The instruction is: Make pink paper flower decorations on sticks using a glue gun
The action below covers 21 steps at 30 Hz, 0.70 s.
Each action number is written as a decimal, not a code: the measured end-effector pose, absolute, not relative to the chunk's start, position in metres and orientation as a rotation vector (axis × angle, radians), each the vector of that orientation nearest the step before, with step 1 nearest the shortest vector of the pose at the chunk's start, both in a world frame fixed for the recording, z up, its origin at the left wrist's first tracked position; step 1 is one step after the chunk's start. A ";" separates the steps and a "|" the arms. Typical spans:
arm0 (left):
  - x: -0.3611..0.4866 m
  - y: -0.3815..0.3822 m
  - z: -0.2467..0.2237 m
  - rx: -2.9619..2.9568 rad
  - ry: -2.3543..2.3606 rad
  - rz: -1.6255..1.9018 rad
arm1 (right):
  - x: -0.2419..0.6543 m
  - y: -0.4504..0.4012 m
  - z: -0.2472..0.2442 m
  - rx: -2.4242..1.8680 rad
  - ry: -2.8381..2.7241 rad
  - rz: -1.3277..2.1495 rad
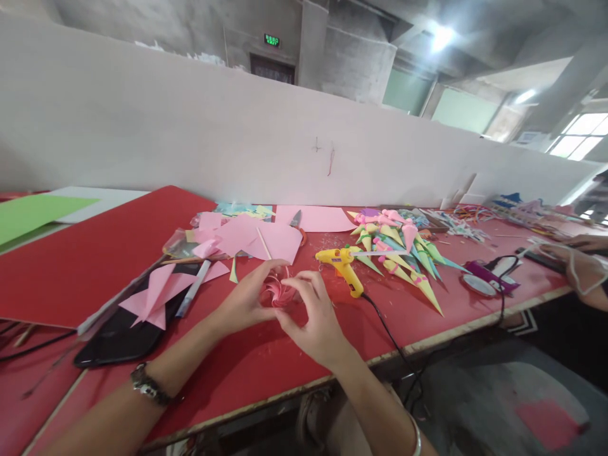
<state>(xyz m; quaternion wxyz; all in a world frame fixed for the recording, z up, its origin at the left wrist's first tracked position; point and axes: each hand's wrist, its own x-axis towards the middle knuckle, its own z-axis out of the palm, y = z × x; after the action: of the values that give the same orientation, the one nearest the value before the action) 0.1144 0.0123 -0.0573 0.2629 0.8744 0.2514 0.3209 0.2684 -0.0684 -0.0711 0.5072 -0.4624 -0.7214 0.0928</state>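
Between my two hands, just above the red tabletop, is a pink paper flower (277, 292) with curled, layered strips. My left hand (249, 294) curves round its left side, fingers and thumb closed on it. From the right, my right hand (311, 313) pinches the flower's edge with thumb and fingertips. A thin pale stick (263, 242) rises behind the left fingers; whether it joins the flower I cannot tell. Right of my hands lies a yellow glue gun (346, 269) with a clear glue stick in its back. Pink paper sheets (237, 235) lie beyond my hands.
Paper cones (399, 244) in yellow, green and pink are heaped at the right. Scissors (299, 227) lie at the back. A black tray (128, 342) with pink cut paper and a marker (194, 288) are at the left. A co-worker's hand (582, 259) is far right.
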 end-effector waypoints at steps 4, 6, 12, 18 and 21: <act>0.115 0.012 -0.056 2.390 0.733 0.859 | 0.265 -0.067 -0.073 -1.138 -1.677 0.225; 0.115 0.011 -0.056 2.406 0.778 0.852 | 0.262 -0.067 -0.075 -1.130 -1.664 0.249; 0.113 0.013 -0.059 2.445 0.860 0.814 | 0.254 -0.066 -0.077 -1.167 -1.678 0.217; 0.114 0.015 -0.063 2.463 0.812 0.846 | 0.251 -0.068 -0.076 -1.231 -1.602 0.176; 0.115 0.014 -0.064 2.442 0.815 0.871 | 0.250 -0.069 -0.074 -1.197 -1.543 0.162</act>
<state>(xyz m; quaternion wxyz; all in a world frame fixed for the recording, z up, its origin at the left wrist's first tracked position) 0.1154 0.0143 -0.0642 0.2104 0.8783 0.2933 0.3135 0.2499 -0.0689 -0.0742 0.5571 -0.5072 -0.6540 0.0686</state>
